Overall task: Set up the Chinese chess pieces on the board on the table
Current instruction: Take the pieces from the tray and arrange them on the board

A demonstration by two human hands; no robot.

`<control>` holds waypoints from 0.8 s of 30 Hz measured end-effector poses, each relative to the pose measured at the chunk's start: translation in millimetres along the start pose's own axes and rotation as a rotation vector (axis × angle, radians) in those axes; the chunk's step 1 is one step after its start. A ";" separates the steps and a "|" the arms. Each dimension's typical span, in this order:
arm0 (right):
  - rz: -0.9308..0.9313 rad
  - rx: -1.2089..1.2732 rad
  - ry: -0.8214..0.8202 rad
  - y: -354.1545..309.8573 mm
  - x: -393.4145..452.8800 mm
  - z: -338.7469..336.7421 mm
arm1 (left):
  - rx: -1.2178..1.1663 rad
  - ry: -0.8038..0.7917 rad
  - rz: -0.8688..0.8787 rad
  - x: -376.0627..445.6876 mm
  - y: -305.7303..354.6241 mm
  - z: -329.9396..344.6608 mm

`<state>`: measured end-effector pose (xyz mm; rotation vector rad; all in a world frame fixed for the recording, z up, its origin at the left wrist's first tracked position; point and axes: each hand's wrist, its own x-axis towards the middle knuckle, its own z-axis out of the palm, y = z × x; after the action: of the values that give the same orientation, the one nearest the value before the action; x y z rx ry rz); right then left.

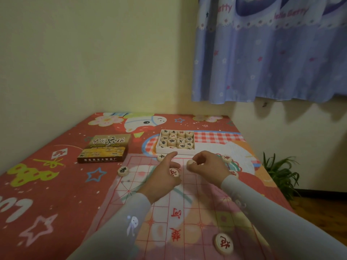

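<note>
A thin see-through chess board (187,212) with red grid lines lies on the patterned table cover. My left hand (161,177) holds a red-marked piece (174,172) against its fingers, index finger stretched toward the box. My right hand (208,166) pinches a pale round piece (191,162) just above the board's far rows. A white box (193,147) behind the board holds several wooden pieces. Loose pieces lie around: a black-marked piece (123,170) at the left, one (161,157) near the box, two (226,158) (233,173) at the right, a red one (224,243) near me.
The box lid (105,151) with gold lettering lies left of the board. The table (47,184) stands in a wall corner. A blue curtain (272,62) hangs at the right, and a green plant (279,173) stands on the floor beyond the table's right edge.
</note>
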<state>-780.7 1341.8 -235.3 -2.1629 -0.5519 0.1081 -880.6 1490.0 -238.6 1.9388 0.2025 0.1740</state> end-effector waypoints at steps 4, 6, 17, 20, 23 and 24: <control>0.008 -0.033 0.121 21.8 4.8 -16.1 | 0.028 0.048 -0.012 1.9 -7.7 -2.1; 0.018 -0.045 0.146 30.3 8.4 -22.0 | 0.017 0.055 -0.023 4.0 -10.8 -2.1; 0.204 -0.164 0.351 87.9 18.2 -71.1 | 0.004 0.082 -0.059 16.1 -20.8 1.1; 0.237 -0.218 0.356 97.6 20.7 -75.2 | -0.001 0.071 -0.056 20.7 -22.5 4.0; 0.248 -0.223 0.320 99.4 21.9 -71.9 | -0.010 0.056 -0.049 22.7 -22.9 7.0; 0.246 -0.222 0.305 98.9 22.2 -70.1 | -0.007 0.051 -0.049 23.6 -23.3 8.3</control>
<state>-707.4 1248.0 -267.0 -2.3977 -0.1256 -0.1547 -857.1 1496.2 -262.8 1.9217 0.2832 0.1916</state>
